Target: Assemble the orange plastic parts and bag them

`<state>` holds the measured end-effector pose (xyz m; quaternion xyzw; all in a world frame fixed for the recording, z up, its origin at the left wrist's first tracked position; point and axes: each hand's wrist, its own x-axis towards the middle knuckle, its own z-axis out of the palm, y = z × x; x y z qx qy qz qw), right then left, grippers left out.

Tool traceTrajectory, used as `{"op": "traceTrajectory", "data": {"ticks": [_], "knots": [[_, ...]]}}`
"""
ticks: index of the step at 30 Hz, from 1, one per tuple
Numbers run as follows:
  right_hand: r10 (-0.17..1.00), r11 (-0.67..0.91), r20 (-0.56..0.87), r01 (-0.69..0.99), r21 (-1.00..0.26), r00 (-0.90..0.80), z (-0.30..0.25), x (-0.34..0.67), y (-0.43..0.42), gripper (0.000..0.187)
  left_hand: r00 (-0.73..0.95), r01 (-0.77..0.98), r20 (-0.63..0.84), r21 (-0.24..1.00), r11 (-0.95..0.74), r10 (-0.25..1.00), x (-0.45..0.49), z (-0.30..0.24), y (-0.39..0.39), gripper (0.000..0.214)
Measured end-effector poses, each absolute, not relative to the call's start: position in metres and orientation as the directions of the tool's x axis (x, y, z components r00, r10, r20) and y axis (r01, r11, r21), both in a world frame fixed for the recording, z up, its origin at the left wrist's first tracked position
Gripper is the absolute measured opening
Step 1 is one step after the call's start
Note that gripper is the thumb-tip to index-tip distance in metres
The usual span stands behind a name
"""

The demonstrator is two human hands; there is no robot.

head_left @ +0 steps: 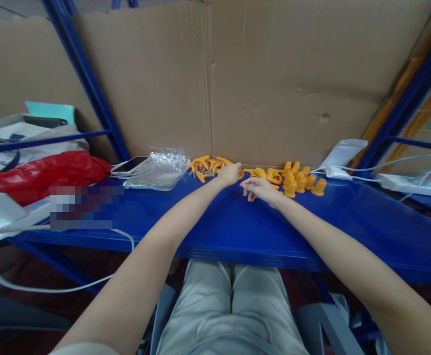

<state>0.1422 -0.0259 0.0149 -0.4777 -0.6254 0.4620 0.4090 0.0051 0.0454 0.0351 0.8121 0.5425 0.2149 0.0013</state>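
Observation:
Both arms reach out over a blue metal shelf [237, 227]. My left hand [230, 173] is closed, its fingers curled at the edge of a pile of small orange plastic parts [206, 166]; what it grips is hidden. My right hand [259, 189] lies knuckles up with the fingers curled under, beside a second group of orange parts [270, 175]. Several orange cone-shaped caps [300, 181] stand upright just right of that hand. The two hands are a few centimetres apart.
A crumpled clear plastic bag [161, 170] and a phone [128, 165] lie left of the parts. A red bag [38, 175] sits at far left. A white pouch [339, 155], white cables and a power strip [411, 185] lie at right. A cardboard sheet [256, 79] backs the shelf.

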Motion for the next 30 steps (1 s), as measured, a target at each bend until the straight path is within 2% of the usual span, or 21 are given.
{"op": "traceTrajectory", "data": {"ticks": [2, 5, 9, 12, 16, 18, 21, 25, 27, 30], "knots": [[0.976, 0.118, 0.074, 0.211, -0.97, -0.204, 0.016, 0.142, -0.026, 0.013, 0.228, 0.883, 0.416, 0.294, -0.367, 0.88, 0.002, 0.04, 0.045, 0.026], [0.984, 0.107, 0.075, 0.208, -0.972, -0.16, 0.019, 0.141, -0.027, 0.014, 0.083, 0.835, 0.483, 0.443, -0.325, 0.872, -0.003, 0.052, 0.045, 0.024], [0.994, 0.071, 0.058, 0.15, -0.986, -0.09, 0.023, 0.14, -0.029, 0.011, 0.036, 0.721, 0.569, 0.555, -0.415, 0.822, -0.007, 0.071, 0.039, 0.021], [0.995, 0.067, 0.063, 0.047, -0.997, -0.084, 0.024, 0.143, -0.028, 0.018, 0.108, 0.686, 0.628, 0.514, -0.515, 0.771, -0.004, 0.079, 0.018, 0.02], [0.991, 0.074, 0.08, -0.06, -0.996, -0.109, 0.026, 0.147, -0.025, 0.042, 0.29, 0.763, 0.6, 0.325, -0.559, 0.746, 0.008, 0.071, -0.024, 0.024], [0.989, 0.076, 0.088, -0.095, -0.993, -0.121, 0.027, 0.148, -0.025, 0.047, 0.366, 0.788, 0.561, 0.238, -0.568, 0.743, 0.013, 0.06, -0.038, 0.026], [0.991, 0.052, 0.067, -0.126, -0.991, -0.119, 0.029, 0.147, -0.028, 0.041, 0.471, 0.757, 0.525, 0.173, -0.63, 0.709, 0.012, 0.041, -0.043, 0.029], [0.997, 0.053, 0.056, -0.051, -0.997, -0.061, 0.03, 0.146, -0.031, 0.02, 0.686, 0.581, 0.455, 0.129, -0.804, 0.568, -0.001, 0.028, -0.034, 0.027], [0.995, 0.086, 0.084, 0.031, -0.996, -0.057, 0.031, 0.147, -0.031, 0.021, 0.685, 0.553, 0.482, 0.145, -0.821, 0.546, -0.007, 0.028, -0.03, 0.024], [0.987, 0.153, 0.144, 0.132, -0.979, -0.075, 0.032, 0.152, -0.03, 0.027, 0.556, 0.652, 0.562, 0.162, -0.74, 0.613, -0.013, 0.032, -0.028, 0.028]]}}
